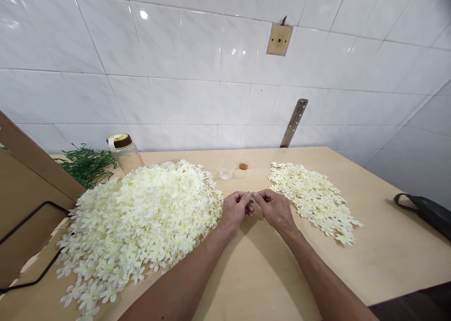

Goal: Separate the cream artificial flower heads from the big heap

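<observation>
My left hand (237,209) and my right hand (274,208) meet over the middle of the wooden table (387,250), fingertips pinched together on one small white flower piece (252,194). A big heap of cream-white fabric flowers (141,217) lies just left of my left hand. A smaller, flatter pile of the same flowers (312,199) lies to the right of my right hand. Both forearms reach in from the bottom edge.
A small clear plastic cup (227,169) and a brown round lid (243,166) stand behind the hands. A bottle with a brown cap (124,152) and green plastic stems (86,165) are at the back left. Cardboard box (24,203) on the left, black bag (428,211) at the right.
</observation>
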A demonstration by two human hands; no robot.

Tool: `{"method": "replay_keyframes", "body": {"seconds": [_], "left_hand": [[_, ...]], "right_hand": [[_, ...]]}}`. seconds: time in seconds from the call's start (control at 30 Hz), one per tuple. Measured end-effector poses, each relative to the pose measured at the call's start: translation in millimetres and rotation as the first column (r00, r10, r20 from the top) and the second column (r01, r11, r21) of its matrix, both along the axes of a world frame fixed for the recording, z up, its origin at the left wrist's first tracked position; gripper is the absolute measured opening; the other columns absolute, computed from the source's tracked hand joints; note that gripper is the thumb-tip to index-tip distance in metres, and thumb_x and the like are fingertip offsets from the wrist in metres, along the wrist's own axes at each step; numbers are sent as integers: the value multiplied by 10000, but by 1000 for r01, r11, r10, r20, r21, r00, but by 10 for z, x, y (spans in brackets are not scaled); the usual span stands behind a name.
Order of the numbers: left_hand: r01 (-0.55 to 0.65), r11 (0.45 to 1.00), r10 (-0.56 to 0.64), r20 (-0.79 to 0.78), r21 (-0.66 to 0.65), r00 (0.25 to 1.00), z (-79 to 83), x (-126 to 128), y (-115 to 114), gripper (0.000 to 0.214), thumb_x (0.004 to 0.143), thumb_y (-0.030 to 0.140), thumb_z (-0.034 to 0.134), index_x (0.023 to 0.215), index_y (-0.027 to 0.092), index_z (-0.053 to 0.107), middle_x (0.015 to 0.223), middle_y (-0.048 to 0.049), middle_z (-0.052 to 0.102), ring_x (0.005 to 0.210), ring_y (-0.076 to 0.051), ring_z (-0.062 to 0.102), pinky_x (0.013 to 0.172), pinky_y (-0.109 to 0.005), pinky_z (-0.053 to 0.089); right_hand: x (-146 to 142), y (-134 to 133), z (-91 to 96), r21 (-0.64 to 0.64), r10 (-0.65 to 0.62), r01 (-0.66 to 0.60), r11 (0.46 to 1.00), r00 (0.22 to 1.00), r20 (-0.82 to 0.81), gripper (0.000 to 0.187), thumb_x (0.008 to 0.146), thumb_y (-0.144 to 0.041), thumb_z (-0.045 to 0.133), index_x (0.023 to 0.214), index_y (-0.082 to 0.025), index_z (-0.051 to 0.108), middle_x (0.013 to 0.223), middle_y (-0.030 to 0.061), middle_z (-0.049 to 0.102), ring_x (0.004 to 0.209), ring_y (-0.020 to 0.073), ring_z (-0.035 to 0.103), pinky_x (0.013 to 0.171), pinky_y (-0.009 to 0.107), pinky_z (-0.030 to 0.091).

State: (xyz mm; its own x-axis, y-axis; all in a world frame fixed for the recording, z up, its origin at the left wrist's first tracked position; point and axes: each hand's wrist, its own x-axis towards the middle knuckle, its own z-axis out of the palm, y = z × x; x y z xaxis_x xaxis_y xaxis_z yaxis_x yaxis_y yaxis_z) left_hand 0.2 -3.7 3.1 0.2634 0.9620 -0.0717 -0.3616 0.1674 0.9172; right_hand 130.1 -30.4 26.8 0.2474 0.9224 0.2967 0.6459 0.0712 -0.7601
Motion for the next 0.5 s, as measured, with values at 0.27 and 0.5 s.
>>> {"method": "replay_keyframes", "body": {"seconds": [0.27,0.5], "left_hand": [[18,1000,-18,19,-1,1000,-50,-11,55,374,757,488,710,692,133,613,546,-5,585,427,-85,508,471,-225,420],[5,1000,-4,34,-7,999,-28,-17,39,372,726,487,747,728,132,636,568,-1,594,459,-85,514,486,-226,433]], "right_hand": [[-1,-23,48,-84,37,-47,995,992,-122,393,842,-520,554,690,-191,704,493,10,609,451,156,540,455,253,393],[-17,17,-69,-120,46,-105,987,909,-414,434,791,-605,610,729,-182,684,467,-20,552,384,132,493,393,242,390]]}}
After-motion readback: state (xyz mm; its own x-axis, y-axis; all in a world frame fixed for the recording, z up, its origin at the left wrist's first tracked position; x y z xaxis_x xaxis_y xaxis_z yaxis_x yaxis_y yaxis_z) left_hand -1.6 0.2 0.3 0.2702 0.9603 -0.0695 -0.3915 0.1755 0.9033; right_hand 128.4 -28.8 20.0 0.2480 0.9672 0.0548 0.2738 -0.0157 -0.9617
